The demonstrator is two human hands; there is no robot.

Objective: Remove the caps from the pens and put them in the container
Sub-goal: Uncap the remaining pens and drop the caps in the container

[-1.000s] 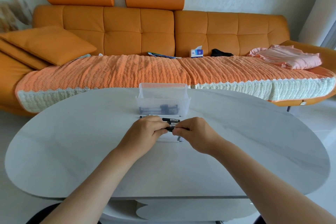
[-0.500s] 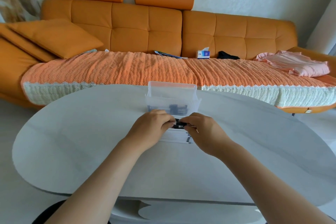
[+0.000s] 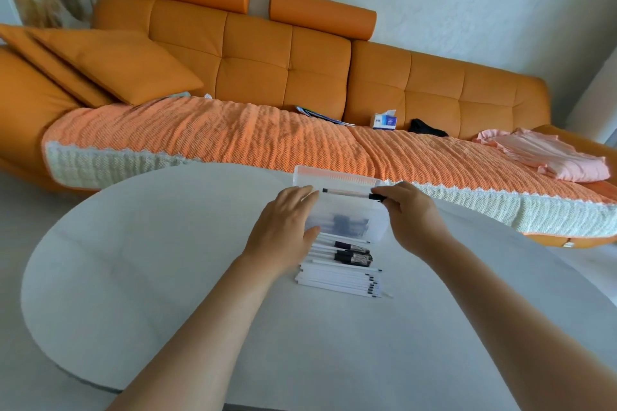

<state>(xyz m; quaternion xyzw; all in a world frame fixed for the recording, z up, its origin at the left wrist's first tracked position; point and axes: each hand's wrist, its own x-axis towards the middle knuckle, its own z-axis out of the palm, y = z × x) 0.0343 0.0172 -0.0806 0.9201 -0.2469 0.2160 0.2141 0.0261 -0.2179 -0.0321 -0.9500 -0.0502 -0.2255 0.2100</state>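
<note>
The right hand (image 3: 410,217) has a pinching grip on a pen (image 3: 347,192) by its black end, level over the clear container (image 3: 377,227) near the table's (image 3: 167,277) far edge, likely to drop it in, while the left hand (image 3: 287,227), fingers straight, steadies its side.

Our left hand (image 3: 283,227) lies flat, fingers straight; our right hand (image 3: 410,217) pinches a pen (image 3: 347,192) jutting to its left.

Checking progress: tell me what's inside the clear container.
Dark pieces show blurred through the wall of the clear container, probably caps; their number cannot be told. The left hand covers its left end.
</note>
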